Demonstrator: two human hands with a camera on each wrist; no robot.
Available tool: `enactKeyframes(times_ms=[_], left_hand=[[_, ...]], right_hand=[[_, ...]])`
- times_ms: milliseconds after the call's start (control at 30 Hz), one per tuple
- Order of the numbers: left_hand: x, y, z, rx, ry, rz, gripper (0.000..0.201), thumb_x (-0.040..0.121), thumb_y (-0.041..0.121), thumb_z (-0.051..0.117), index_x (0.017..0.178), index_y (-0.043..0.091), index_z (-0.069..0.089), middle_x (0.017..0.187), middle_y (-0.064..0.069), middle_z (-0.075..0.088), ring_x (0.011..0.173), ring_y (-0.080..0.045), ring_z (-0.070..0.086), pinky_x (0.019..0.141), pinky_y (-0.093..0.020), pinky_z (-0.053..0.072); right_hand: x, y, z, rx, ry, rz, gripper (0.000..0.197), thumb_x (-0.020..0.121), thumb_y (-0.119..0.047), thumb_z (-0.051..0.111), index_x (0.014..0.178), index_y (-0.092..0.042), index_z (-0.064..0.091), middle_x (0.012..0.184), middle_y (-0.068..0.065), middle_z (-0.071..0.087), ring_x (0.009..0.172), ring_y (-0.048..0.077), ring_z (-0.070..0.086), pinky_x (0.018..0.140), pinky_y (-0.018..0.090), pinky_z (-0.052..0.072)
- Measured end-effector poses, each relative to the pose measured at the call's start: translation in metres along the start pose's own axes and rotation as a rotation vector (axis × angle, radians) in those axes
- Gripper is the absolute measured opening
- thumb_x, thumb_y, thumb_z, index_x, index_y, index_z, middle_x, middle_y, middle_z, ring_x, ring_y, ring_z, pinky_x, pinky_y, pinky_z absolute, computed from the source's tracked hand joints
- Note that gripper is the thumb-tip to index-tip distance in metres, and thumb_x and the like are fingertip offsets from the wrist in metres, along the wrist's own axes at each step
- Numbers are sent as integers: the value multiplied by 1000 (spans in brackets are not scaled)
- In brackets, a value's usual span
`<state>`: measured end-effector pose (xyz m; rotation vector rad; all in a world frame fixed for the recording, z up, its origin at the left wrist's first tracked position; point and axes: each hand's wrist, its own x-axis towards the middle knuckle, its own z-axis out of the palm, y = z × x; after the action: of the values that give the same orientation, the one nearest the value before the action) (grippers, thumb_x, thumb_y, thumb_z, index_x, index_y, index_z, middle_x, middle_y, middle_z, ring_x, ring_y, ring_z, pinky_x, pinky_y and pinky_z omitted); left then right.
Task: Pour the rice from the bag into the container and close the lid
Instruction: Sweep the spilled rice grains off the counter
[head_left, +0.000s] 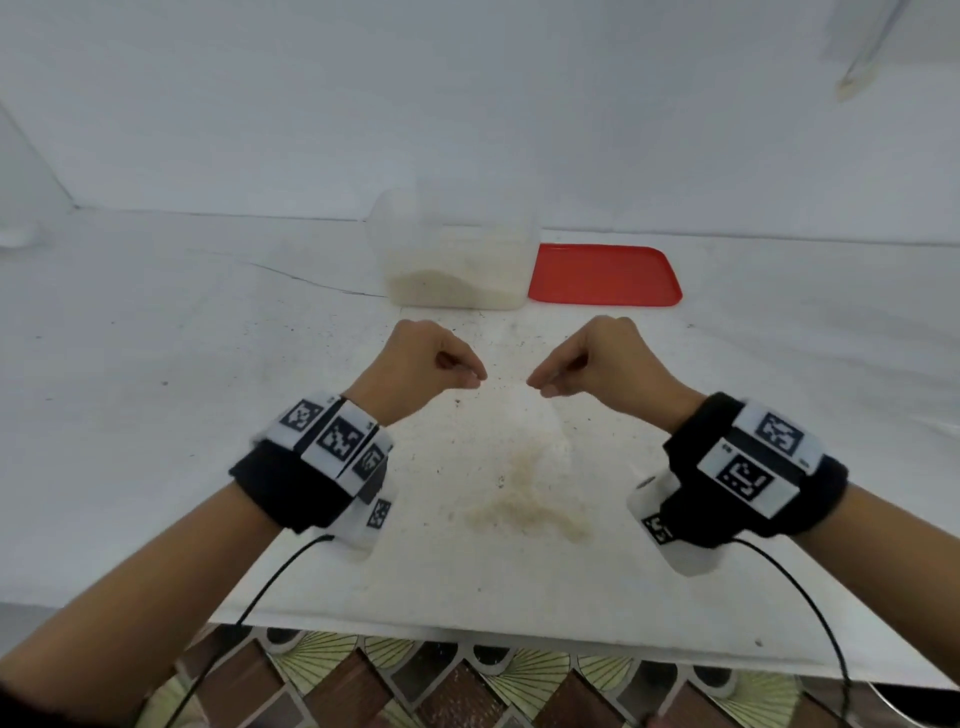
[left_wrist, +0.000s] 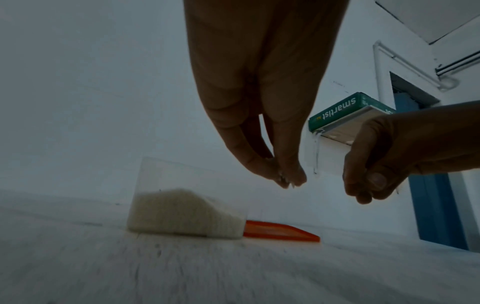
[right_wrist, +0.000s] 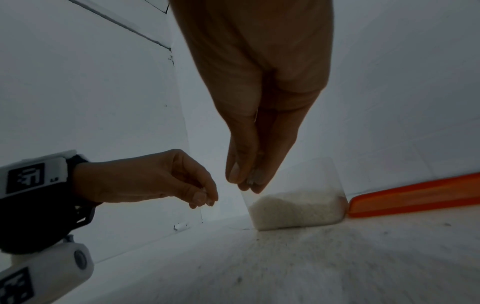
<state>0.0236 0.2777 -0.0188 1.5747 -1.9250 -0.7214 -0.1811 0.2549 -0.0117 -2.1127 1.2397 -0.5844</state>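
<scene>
Both hands up over the table (head_left: 156, 364): the left hand (head_left: 421, 364) and right hand (head_left: 597, 364) each have fingertips pinched on the top edge of a clear bag (head_left: 519, 447), hard to make out, sagging between them. At twelve o'clock stands the open container (head_left: 452, 249), rice (head_left: 452, 283) heaped low inside, its red lid (head_left: 605, 274) flat just beside it at one o'clock.

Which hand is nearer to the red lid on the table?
Right. The right hand hangs just in front of the red lid; the left hand is farther, in front of the container beside it.
</scene>
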Motion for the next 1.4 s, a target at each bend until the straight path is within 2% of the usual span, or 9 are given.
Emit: enactKeyframes(times_ms=[133, 567, 733, 833, 933, 1033, 1200, 1300, 1400], left_hand=[[26, 7, -21, 8, 39, 40, 9, 74, 10, 74, 83, 11, 74, 74, 4, 66, 60, 10, 58, 66, 0, 43], [155, 1, -108, 208, 162, 43, 13, 76, 12, 73, 89, 10, 73, 75, -4, 66, 46, 14, 52, 64, 7, 36], [197, -23, -106, 268, 108, -42, 14, 76, 9, 72, 90, 7, 74, 40, 18, 56, 42, 11, 51, 56, -1, 41], [211, -28, -103, 300, 94, -38, 16, 79, 6, 68, 95, 5, 73, 73, -5, 71, 52, 4, 56, 68, -9, 46], [215, -27, -99, 349, 77, -58, 21, 82, 7, 66, 102, 8, 70, 104, -9, 68, 92, -14, 63, 79, -18, 43], [217, -28, -97, 359, 74, -63, 20, 81, 8, 67, 101, 9, 70, 102, -7, 68, 97, -17, 63, 77, -18, 42], [214, -28, -95, 368, 20, -60, 23, 83, -6, 54, 93, 5, 71, 88, -10, 70, 70, -14, 63, 57, -8, 45], [210, -25, -87, 460, 19, -25, 45, 83, -13, 38, 107, 11, 68, 114, -12, 63, 101, -23, 59, 79, -21, 45], [203, -26, -81, 471, 63, 12, 44, 86, -8, 37, 110, 14, 66, 120, -8, 58, 110, -22, 54, 91, -28, 43]], right_hand=[[33, -12, -23, 52, -10, 9, 21, 69, -1, 77, 89, -7, 75, 56, -22, 65, 55, -9, 60, 58, 3, 44], [208, -24, -78, -34, 142, 7, 23, 71, 4, 75, 93, -2, 72, 40, -19, 57, 44, -8, 57, 60, 8, 52], [253, 0, -52, -130, 135, 48, 19, 74, 1, 73, 92, -4, 74, 82, 8, 70, 40, -10, 52, 65, 9, 51], [259, 5, -41, -193, 78, 14, 16, 78, -4, 71, 93, -5, 74, 82, 8, 68, 50, -4, 57, 61, 12, 49], [259, 3, -40, -252, 28, 3, 21, 78, -7, 72, 99, -6, 72, 95, 9, 70, 86, 15, 64, 74, 20, 48], [259, 2, -41, -216, 80, -3, 21, 75, 1, 72, 95, -4, 72, 93, 11, 70, 79, 19, 63, 71, 22, 53], [258, 0, -40, -213, 115, -10, 19, 77, 9, 62, 85, -4, 74, 74, 10, 69, 62, 15, 63, 69, 22, 55], [253, 0, -36, -293, 35, -41, 24, 81, 6, 56, 91, -7, 74, 78, 7, 70, 70, 13, 62, 74, 24, 53], [241, 3, -32, -327, 99, -90, 26, 89, -2, 50, 98, -13, 73, 97, 7, 71, 92, 19, 63, 80, 26, 48]])
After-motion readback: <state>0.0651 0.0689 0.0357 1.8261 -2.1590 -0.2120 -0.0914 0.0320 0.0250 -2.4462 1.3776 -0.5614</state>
